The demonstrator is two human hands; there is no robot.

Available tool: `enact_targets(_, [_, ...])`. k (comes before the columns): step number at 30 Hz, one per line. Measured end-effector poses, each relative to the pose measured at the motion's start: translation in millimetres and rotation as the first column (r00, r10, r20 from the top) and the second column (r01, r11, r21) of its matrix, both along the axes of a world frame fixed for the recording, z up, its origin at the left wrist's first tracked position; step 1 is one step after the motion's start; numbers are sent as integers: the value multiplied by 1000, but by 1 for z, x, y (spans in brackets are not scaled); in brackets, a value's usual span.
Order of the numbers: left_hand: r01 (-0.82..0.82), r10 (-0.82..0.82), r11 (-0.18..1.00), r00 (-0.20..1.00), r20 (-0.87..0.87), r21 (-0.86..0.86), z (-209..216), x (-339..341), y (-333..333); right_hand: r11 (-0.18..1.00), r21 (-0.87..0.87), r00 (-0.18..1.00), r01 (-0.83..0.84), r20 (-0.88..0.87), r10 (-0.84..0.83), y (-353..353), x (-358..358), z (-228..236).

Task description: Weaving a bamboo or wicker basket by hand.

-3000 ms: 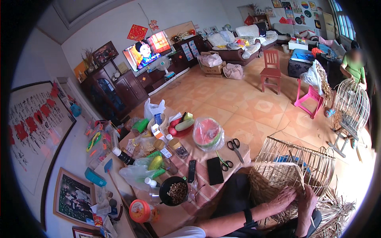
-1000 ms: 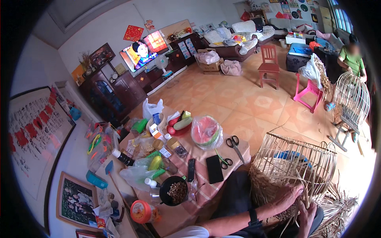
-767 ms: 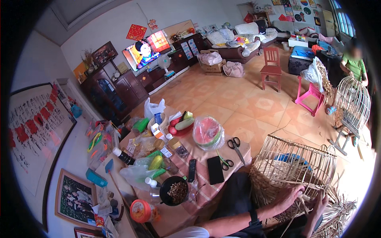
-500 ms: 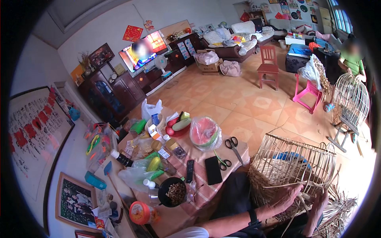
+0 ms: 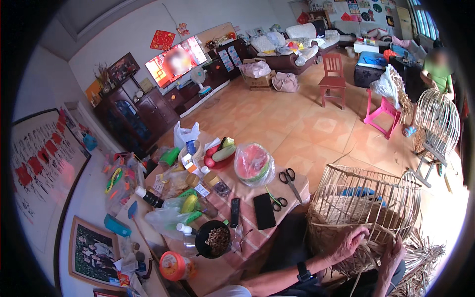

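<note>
A half-woven basket (image 5: 341, 218) stands at the right by my lap. Its lower wall is plaited from straw-coloured strips, and thin bare stakes rise above. My left hand (image 5: 350, 243) is at the near side of the woven rim, fingers curled and pressed together on a plant-fibre strip. Just right of it, my right hand (image 5: 393, 255) pinches a strip near the same rim. Loose strips (image 5: 372, 253) hang between the two hands. Inside the basket, something blue (image 5: 365, 194) shows between the stakes.
Loose dry strips (image 5: 426, 250) spread right of the basket. The table (image 5: 292, 184) at left holds scissors (image 5: 291, 184), a black phone (image 5: 264, 211), a remote (image 5: 235, 213), wrapped watermelon (image 5: 253, 163) and a black bowl (image 5: 213, 239). Far right, another person (image 5: 439, 79) handles a cage-like frame (image 5: 438, 119).
My left hand has drawn back a little to the left and its fingers have curled in. The right hand has shifted slightly left, its fingers now more bent.
</note>
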State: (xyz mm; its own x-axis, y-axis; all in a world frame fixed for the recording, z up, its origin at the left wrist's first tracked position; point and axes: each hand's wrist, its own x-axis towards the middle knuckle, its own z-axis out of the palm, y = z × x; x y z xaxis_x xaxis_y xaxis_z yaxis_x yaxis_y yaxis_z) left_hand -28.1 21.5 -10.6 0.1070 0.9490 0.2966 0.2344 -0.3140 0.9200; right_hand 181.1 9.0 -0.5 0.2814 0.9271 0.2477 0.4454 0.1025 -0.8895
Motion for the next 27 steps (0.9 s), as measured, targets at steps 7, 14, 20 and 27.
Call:
enact_targets(7, [153,-152,983,988,16,-99,-24,-51,16,960,-151,963,-234,-170,208,7,-36,13])
enact_targets(14, [69,-96,994,923,-372,-86,12,-43,6,994,-98,687,47,-720,-104,-9,-27,-22])
enact_targets(20, [17,159,950,831,-533,311,50,-32,-15,946,-268,822,-183,-570,-2,-21,-34,-4])
enact_targets(27, [89,139,930,812,-567,357,26,-32,-6,944,-143,638,-297,-765,85,-28,-15,-21])
